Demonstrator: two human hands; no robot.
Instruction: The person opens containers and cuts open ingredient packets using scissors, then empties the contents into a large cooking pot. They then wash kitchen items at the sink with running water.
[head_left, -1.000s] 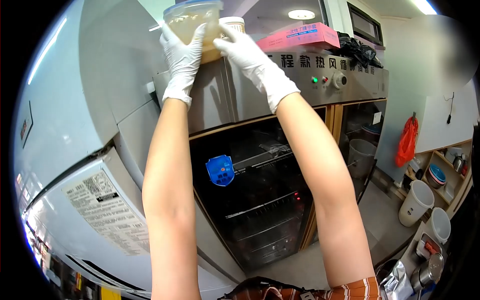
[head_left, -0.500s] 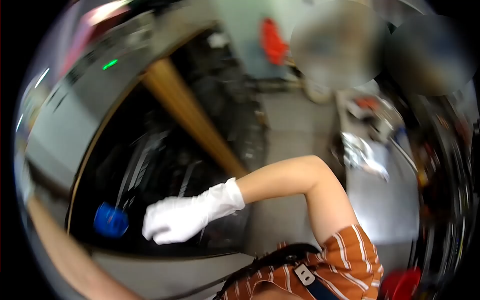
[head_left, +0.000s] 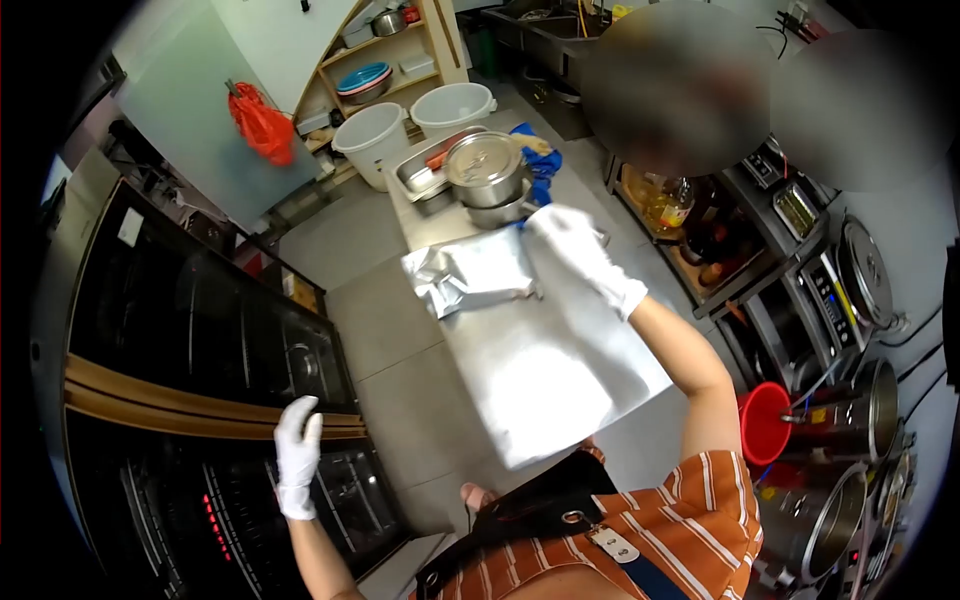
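Observation:
Both of my hands wear white gloves. My left hand (head_left: 298, 455) hangs in front of the dark glass-door cabinet (head_left: 200, 300), fingers raised and a little apart, holding nothing. Over the steel table (head_left: 540, 390), my right hand (head_left: 585, 255) reaches forward near the stacked pots; its fingers are smeared and what they touch cannot be made out. Just left of it a crumpled silver foil bag (head_left: 475, 272) lies on the table. A lidded steel pot (head_left: 484, 170) stands on another pot behind the bag, beside a steel tray (head_left: 420, 175) with something red in it.
Two white bins (head_left: 372, 140) stand beyond the table's far end. A shelf rack with bottles (head_left: 672, 205) and a red bucket (head_left: 765, 422) are at the right, near large steel pots (head_left: 840, 425). A red bag (head_left: 262, 125) hangs at the upper left.
The view has swung from the cabinet to the steel table. The lidded tub that my hands touched earlier is out of view. My right hand has moved out over the table.

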